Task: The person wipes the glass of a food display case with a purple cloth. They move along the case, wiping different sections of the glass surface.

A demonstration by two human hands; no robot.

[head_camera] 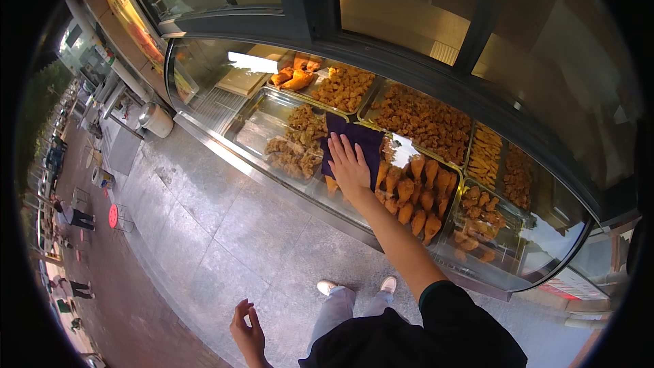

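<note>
My right hand [350,166] lies flat, fingers spread, on a dark purple cloth [340,125] against the curved glass [204,79] of a food display case. Behind the glass, metal trays hold fried chicken drumsticks [405,190], battered fried pieces [301,138] and small fried chunks [424,117]. Part of the drumstick tray is hidden by the cloth and my hand. Down at the lower left, away from the case, my left hand [248,327] hangs over the pavement with its fingers curled and nothing in it.
A metal ledge [245,163] runs along the bottom of the case. Dark window frames [378,53] rise above it. A lidded bin [156,119] stands beyond the case's left end, and a red-topped stool [113,215] is farther left. Several people are in the street at the far left.
</note>
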